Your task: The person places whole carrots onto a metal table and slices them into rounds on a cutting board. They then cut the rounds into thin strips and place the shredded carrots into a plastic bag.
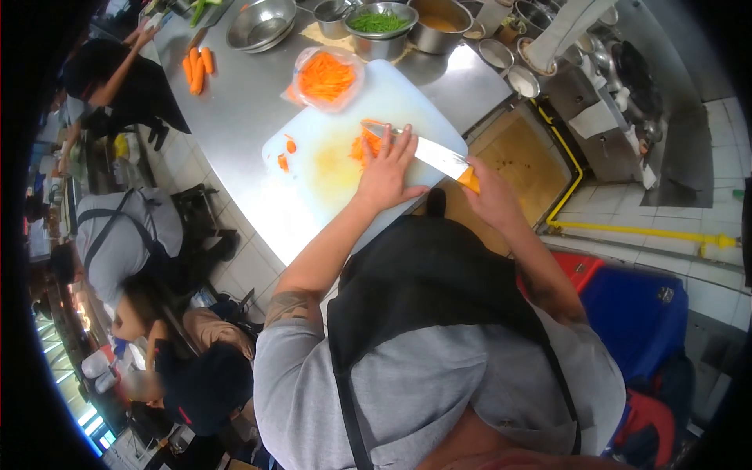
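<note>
My right hand [492, 194] is wrapped round the orange-yellow handle of a chef's knife [440, 157], whose wide blade points left across the white cutting board [313, 139]. Stretched out and spread, the fingers of my left hand [385, 168] reach over the blade's front part and beside cut carrot strips [362, 147]. Part of that carrot pile is hidden under my fingers. Small carrot end pieces [291, 145] lie apart on the board's left side. At the board's far edge sits a clear plastic bag [354, 69] full of carrot sticks [326, 78].
Whole carrots [197, 72] lie at the back left of the steel table [227, 125]. Metal bowls [261, 23], a bowl of chopped green vegetables [381, 21] and a pot of brownish liquid [440, 23] stand along the back. Other people [129, 243] work at the left.
</note>
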`<state>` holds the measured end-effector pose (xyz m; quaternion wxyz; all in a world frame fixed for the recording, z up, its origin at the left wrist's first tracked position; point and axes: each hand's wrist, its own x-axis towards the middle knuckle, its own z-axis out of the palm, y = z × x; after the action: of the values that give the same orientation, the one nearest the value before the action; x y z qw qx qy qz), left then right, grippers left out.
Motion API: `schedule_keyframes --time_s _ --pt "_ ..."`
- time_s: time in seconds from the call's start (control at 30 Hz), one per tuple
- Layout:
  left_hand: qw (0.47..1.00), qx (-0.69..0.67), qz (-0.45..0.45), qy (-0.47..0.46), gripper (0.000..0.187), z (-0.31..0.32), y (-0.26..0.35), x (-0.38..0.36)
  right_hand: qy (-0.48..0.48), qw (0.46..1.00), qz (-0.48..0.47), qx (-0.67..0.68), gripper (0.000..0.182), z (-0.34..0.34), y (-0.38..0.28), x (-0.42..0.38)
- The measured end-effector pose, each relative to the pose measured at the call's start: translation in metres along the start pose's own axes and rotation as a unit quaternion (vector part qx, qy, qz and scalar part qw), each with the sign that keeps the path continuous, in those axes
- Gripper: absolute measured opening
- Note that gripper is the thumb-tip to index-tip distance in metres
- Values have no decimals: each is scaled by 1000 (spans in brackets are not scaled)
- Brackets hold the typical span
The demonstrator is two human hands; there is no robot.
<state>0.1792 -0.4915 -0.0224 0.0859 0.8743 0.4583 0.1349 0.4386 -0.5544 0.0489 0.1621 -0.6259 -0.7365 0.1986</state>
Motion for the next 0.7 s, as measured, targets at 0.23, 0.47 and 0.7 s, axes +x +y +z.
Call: schedule_keyframes --time_s 0.23,0.47,0.7 --pt "986 -1 -168 1 123 10 -55 3 -67 995 47 51 44 -41 38 -37" --pt "986 -126 -104 41 105 22 -50 24 -106 848 263 448 21 49 85 -20" --pt "971 -131 -107 171 86 32 -33 29 -113 840 290 445 24 88 1 12"
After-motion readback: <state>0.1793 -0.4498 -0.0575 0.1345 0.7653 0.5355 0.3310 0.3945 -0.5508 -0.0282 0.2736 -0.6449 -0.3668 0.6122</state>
